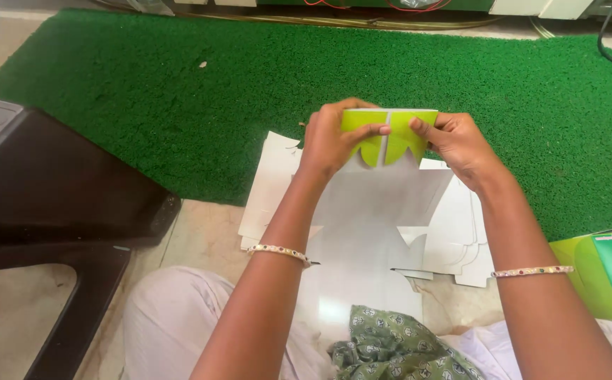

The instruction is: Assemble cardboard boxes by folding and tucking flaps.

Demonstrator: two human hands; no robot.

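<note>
Green carton (pixel 389 134) (perhaps empty), both hands folding

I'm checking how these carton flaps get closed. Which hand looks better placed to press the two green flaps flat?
Probably the left hand: its finger already lies across both green flaps, over the seam between them. The right hand only pinches the right flap's edge, steadying the white carton blank.

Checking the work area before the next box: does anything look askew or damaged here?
Nothing looks damaged. The left hand and right hand hold the green carton flaps evenly. The white card blanks beneath lie loosely fanned, half on the green mat.
</note>
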